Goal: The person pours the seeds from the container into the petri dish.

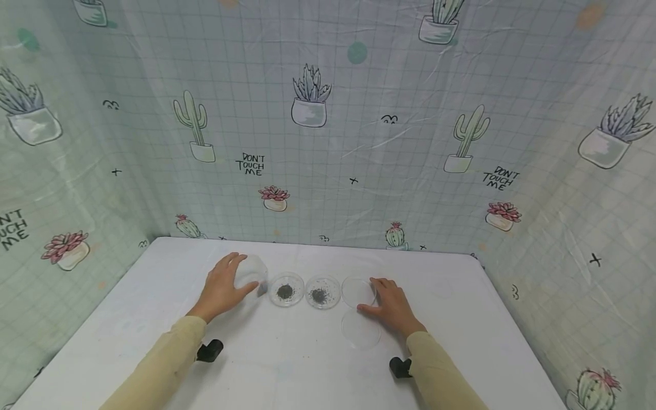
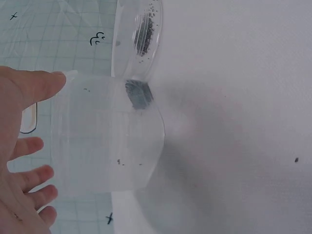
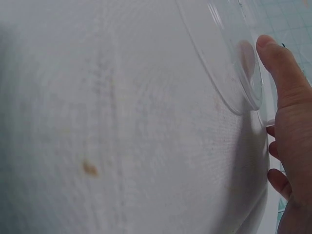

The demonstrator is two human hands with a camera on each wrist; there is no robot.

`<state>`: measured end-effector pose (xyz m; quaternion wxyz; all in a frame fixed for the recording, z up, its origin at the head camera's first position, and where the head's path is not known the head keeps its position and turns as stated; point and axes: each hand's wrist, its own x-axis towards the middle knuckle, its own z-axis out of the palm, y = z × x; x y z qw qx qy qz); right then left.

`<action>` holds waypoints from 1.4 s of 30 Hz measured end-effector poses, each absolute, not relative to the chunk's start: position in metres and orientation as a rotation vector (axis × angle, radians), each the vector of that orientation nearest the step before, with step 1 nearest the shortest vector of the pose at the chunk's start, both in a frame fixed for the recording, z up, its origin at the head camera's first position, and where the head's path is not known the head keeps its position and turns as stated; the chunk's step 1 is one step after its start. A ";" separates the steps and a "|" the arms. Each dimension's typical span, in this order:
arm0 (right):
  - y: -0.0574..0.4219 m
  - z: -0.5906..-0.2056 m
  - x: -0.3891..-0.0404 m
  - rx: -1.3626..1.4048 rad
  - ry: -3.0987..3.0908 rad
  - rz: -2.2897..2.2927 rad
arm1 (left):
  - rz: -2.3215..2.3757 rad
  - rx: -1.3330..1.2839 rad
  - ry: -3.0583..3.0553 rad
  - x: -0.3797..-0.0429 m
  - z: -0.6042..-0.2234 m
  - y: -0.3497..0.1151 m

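My left hand [image 1: 221,289] grips a clear plastic tub [image 2: 102,141] between thumb and fingers. The tub is tilted, with dark grey granules [image 2: 139,94] gathered in its lower corner beside a petri dish. That petri dish [image 1: 297,300] holds a dark heap of granules [image 1: 285,292]. To its right stands another dish [image 1: 333,302] with a looser heap [image 1: 319,295]. My right hand [image 1: 392,304] holds a third, bare petri dish [image 1: 353,291] by its right side, thumb at the near rim and fingers at the far rim.
A clear round lid [image 1: 361,337] lies on the white table [image 1: 287,364] just in front of the third dish. A printed cactus curtain [image 1: 328,154] hangs behind and at both sides. A few dark specks lie on the table.
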<state>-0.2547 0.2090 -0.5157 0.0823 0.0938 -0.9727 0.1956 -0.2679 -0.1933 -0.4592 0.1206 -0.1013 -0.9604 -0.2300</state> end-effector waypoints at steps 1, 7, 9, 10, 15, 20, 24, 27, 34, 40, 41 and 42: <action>0.209 -0.516 -0.255 0.283 -2.904 0.582 | -0.675 -0.287 -2.806 -0.268 -0.461 -0.195; 0.210 -0.518 -0.255 0.290 -2.891 0.570 | -0.739 -0.266 -2.814 -0.270 -0.467 -0.203; 0.210 -0.517 -0.255 0.286 -2.891 0.573 | -0.771 -0.264 -2.824 -0.271 -0.470 -0.204; 0.210 -0.517 -0.255 0.284 -2.893 0.572 | -0.788 -0.258 -2.830 -0.272 -0.471 -0.205; 0.210 -0.518 -0.254 0.278 -2.898 0.565 | -0.875 -0.192 -2.878 -0.272 -0.474 -0.206; 0.212 -0.519 -0.254 0.268 -2.900 0.557 | -0.965 -0.128 -2.915 -0.273 -0.477 -0.207; 0.213 -0.519 -0.254 0.271 -2.903 0.567 | -1.008 -0.090 -2.929 -0.272 -0.481 -0.207; 0.212 -0.518 -0.253 0.278 -2.902 0.589 | -1.033 -0.079 -2.925 -0.272 -0.483 -0.207; 0.211 -0.515 -0.252 0.278 -2.909 0.595 | -1.071 -0.111 -2.877 -0.271 -0.484 -0.207; 0.211 -0.515 -0.252 0.272 -2.915 0.595 | -1.063 -0.116 -2.858 -0.271 -0.481 -0.207; 0.211 -0.515 -0.252 0.271 -2.916 0.590 | -1.063 -0.114 -2.854 -0.271 -0.479 -0.206; 0.211 -0.515 -0.253 0.274 -2.910 0.592 | -1.065 -0.114 -2.849 -0.272 -0.478 -0.206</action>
